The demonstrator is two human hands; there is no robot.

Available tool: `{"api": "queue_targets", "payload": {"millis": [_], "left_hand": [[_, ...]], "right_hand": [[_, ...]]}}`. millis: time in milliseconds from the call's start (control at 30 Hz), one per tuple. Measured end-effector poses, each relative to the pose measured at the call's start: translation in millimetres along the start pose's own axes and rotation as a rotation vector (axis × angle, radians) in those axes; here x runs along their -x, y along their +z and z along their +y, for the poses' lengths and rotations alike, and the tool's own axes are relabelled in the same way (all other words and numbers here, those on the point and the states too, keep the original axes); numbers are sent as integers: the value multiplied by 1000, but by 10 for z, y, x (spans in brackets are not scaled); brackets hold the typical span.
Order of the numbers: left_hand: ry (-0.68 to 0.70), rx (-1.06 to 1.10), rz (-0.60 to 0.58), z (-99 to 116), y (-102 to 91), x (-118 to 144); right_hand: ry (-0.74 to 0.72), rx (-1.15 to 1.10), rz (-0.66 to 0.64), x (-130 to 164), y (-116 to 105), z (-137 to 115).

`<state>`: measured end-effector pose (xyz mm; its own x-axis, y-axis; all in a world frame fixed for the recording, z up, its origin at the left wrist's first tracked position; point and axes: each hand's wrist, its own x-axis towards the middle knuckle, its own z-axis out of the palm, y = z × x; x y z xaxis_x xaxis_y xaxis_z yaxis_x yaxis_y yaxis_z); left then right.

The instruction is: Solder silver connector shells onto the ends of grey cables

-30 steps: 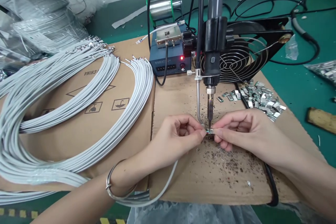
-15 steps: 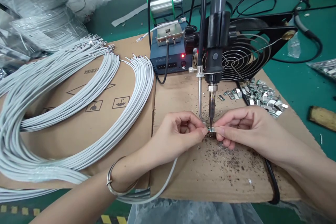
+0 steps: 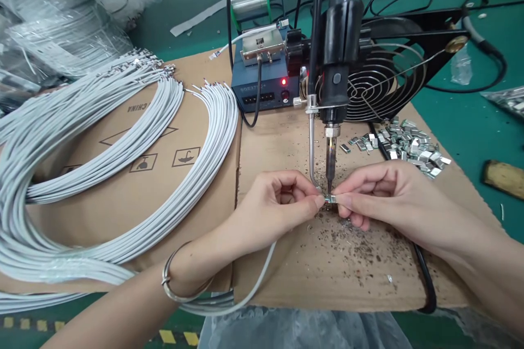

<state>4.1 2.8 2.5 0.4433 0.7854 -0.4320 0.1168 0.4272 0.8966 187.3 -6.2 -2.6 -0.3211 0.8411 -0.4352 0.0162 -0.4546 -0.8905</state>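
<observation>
Two hands meet at the centre of the frame, directly under the soldering iron tip (image 3: 328,185). Left hand (image 3: 272,210): thumb and forefinger pinched closed on the end of a white cable (image 3: 262,278), which loops down past the wrist toward the lower edge. Right hand (image 3: 379,196): thumb and forefinger pinched closed on a small metal connector shell (image 3: 331,199), held touching the cable end just below the tip. Both rest over a cardboard sheet (image 3: 286,142) speckled with dark debris on the green table (image 3: 462,120). Loose metal shells (image 3: 409,144) lie in a pile at right of centre. White cable bundles (image 3: 102,147) curve across the left half. Blue control unit (image 3: 262,92) and black fan (image 3: 380,87) stand behind the iron.
</observation>
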Motion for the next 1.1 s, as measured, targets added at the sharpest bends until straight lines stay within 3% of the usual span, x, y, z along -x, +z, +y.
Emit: {"api": "queue_targets", "payload": {"millis": [467,767,867,967,1100], "left_hand": [[38,-129,6,-1,11,24],[50,-222,-28,-112,-2,149],[61,-279,-29,-122,13,196],[103,-353,-23,-115,32,230],[147,-400,-39,-111,46,256]], "right_hand": [[-7,8,-4,7,-5,12],[-32,154,-4,60,24,30],[-184,371,80,151,55,92],[-472,576,157,249,58,165],[-757,734,145,328,38,211]]}}
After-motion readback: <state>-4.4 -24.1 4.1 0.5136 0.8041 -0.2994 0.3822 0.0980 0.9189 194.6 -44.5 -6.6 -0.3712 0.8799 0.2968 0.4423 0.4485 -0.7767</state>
